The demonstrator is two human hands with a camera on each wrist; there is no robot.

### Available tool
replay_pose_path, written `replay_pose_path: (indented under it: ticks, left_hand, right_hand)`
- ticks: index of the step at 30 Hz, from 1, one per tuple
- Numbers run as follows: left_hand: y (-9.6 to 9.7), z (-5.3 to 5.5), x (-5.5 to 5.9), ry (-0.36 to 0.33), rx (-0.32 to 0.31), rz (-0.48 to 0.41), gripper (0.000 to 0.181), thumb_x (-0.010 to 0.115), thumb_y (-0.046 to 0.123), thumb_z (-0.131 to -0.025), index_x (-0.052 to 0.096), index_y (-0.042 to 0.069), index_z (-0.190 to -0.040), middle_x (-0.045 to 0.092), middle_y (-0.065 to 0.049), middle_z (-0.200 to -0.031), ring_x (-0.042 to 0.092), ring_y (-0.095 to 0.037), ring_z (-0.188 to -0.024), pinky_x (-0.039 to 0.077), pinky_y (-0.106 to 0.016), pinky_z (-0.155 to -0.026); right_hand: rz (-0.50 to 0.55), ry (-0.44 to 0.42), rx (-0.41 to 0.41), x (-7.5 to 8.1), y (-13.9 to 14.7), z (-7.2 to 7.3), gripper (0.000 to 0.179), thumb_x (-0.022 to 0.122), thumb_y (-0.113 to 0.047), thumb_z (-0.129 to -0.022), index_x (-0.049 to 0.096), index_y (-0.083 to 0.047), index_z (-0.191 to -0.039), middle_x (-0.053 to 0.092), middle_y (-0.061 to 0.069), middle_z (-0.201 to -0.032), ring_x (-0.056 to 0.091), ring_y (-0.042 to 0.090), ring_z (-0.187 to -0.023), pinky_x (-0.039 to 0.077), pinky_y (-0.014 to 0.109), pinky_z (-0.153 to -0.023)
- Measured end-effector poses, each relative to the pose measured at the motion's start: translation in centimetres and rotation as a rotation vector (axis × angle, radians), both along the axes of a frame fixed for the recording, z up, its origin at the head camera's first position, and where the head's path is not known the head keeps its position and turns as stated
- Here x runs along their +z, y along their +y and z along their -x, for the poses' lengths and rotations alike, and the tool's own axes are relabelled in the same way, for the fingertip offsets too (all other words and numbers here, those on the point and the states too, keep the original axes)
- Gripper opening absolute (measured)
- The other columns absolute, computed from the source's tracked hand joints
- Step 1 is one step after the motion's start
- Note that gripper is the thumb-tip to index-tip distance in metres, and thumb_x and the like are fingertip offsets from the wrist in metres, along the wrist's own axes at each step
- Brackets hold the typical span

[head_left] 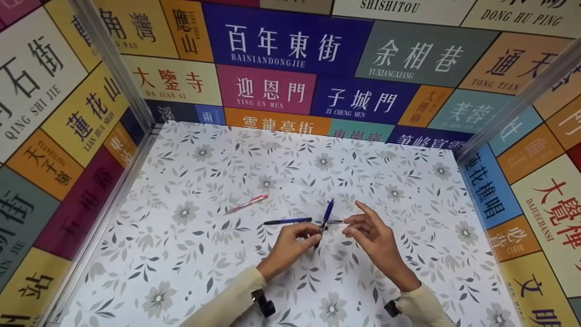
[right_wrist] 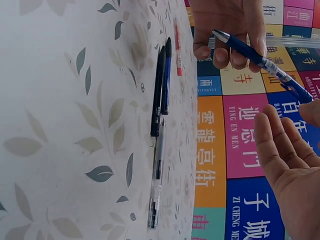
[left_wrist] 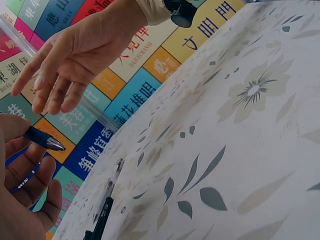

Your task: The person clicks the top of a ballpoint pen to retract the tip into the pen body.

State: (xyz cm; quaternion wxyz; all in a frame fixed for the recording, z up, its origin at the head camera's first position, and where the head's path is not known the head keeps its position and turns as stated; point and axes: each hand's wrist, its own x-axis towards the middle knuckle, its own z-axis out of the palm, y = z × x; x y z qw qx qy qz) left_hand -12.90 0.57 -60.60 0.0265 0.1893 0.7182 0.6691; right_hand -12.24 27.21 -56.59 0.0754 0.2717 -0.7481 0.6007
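My left hand [head_left: 295,243] pinches a blue click pen [head_left: 328,211] between thumb and fingers, held up above the table. Its metal tip shows in the left wrist view, at the end of the dark blue grip [left_wrist: 44,138]. To the right, my right hand [head_left: 374,236] is held in the air with fingers spread and nothing in them, apart from the pen in the head view. On the cloth beneath lie a blue pen with dark ends [head_left: 288,221], a black pen [right_wrist: 158,95] and a clear-barrelled pen [right_wrist: 159,160]. My left hand partly hides the black pen in the head view.
A clear pen with a red end [head_left: 247,204] lies farther left on the table. White floral cloth [head_left: 159,254] covers the tabletop. Colourful panels with printed place names [head_left: 290,50] stand along the back and both sides, joined by clear corner strips.
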Motion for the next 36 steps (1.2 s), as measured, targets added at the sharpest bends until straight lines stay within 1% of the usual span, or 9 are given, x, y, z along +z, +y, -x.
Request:
replay_pose_path:
  ticks: [6,12,15,17,20,22,24,30,36]
  left_hand:
    - [-1.3,0.7,-0.2,-0.002,0.027,0.020,0.014,0.081,0.011,-0.100,0.084,0.008,-0.114,0.082,-0.002,-0.101,0.073,-0.011,-0.094,0.057,-0.029,-0.090]
    - [-2.8,1.1,-0.4,-0.009,0.058,0.038,0.016,0.082,0.011,-0.100,0.084,0.009,-0.115,0.082,-0.003,-0.106,0.074,-0.015,-0.097,0.060,-0.035,-0.093]
    - [-3.5,1.3,-0.4,0.014,0.069,0.066,0.014,0.082,0.012,-0.100,0.084,0.011,-0.114,0.081,0.000,-0.103,0.073,-0.015,-0.098,0.063,-0.038,-0.084]
    - [-4.0,1.5,-0.5,0.035,0.074,0.091,0.012,0.082,0.012,-0.101,0.084,0.012,-0.113,0.079,0.002,-0.101,0.072,-0.015,-0.097,0.063,-0.040,-0.082]
    - [-4.4,1.9,-0.5,0.077,0.077,0.116,0.011,0.082,0.012,-0.101,0.084,0.013,-0.112,0.079,0.004,-0.100,0.072,-0.014,-0.097,0.063,-0.047,-0.084]
    - [-4.6,2.1,-0.6,0.099,0.083,0.121,0.011,0.082,0.013,-0.101,0.084,0.014,-0.112,0.079,0.004,-0.101,0.073,-0.014,-0.097,0.061,-0.051,-0.092]
    - [-4.8,2.3,-0.5,0.127,0.090,0.119,0.011,0.083,0.013,-0.100,0.084,0.012,-0.111,0.080,0.002,-0.102,0.073,-0.016,-0.098,0.061,-0.054,-0.093]
    - [-5.5,2.9,-0.7,0.187,0.108,0.146,0.012,0.084,0.011,-0.099,0.085,0.012,-0.111,0.079,0.001,-0.102,0.071,-0.020,-0.100,0.061,-0.053,-0.093]
    - [-6.4,3.7,-1.0,0.210,0.125,0.205,0.015,0.085,0.009,-0.098,0.085,0.012,-0.112,0.076,0.004,-0.100,0.070,-0.022,-0.100,0.058,-0.053,-0.094]
  right_hand:
    - [-0.005,0.007,-0.026,-0.5,0.9,0.0,0.073,0.066,0.019,-0.100,0.039,0.005,-0.166,0.069,0.032,-0.121,0.077,0.029,-0.098,0.064,0.032,-0.086]
    - [0.001,0.004,-0.049,-1.3,1.9,0.0,0.073,0.065,0.020,-0.100,0.041,0.002,-0.166,0.068,0.034,-0.120,0.077,0.030,-0.097,0.064,0.031,-0.086]
    - [-0.006,-0.012,-0.064,-1.5,2.2,-0.1,0.072,0.066,0.019,-0.100,0.042,0.000,-0.166,0.069,0.032,-0.120,0.078,0.030,-0.098,0.064,0.031,-0.087]
    - [-0.009,-0.011,-0.070,-1.6,2.4,-0.1,0.072,0.067,0.019,-0.100,0.042,0.001,-0.166,0.070,0.030,-0.121,0.078,0.030,-0.097,0.064,0.030,-0.086]
    - [-0.014,-0.003,-0.075,-1.7,2.6,-0.2,0.072,0.067,0.019,-0.100,0.042,0.003,-0.165,0.070,0.031,-0.120,0.078,0.030,-0.097,0.064,0.030,-0.085]
    - [-0.018,-0.003,-0.081,-1.7,2.7,-0.2,0.071,0.067,0.019,-0.100,0.042,0.004,-0.165,0.070,0.032,-0.119,0.078,0.030,-0.096,0.064,0.030,-0.085]
    - [-0.023,-0.005,-0.087,-1.7,2.8,-0.2,0.071,0.067,0.018,-0.100,0.043,0.003,-0.165,0.070,0.032,-0.119,0.078,0.031,-0.096,0.064,0.030,-0.085]
    - [-0.031,-0.021,-0.113,-1.8,3.1,-0.4,0.071,0.068,0.017,-0.100,0.045,-0.001,-0.165,0.073,0.021,-0.119,0.078,0.031,-0.094,0.064,0.030,-0.084]
    - [-0.021,-0.020,-0.111,-1.9,3.4,-0.6,0.071,0.067,0.018,-0.100,0.045,0.001,-0.165,0.072,0.024,-0.119,0.077,0.031,-0.094,0.064,0.031,-0.083]
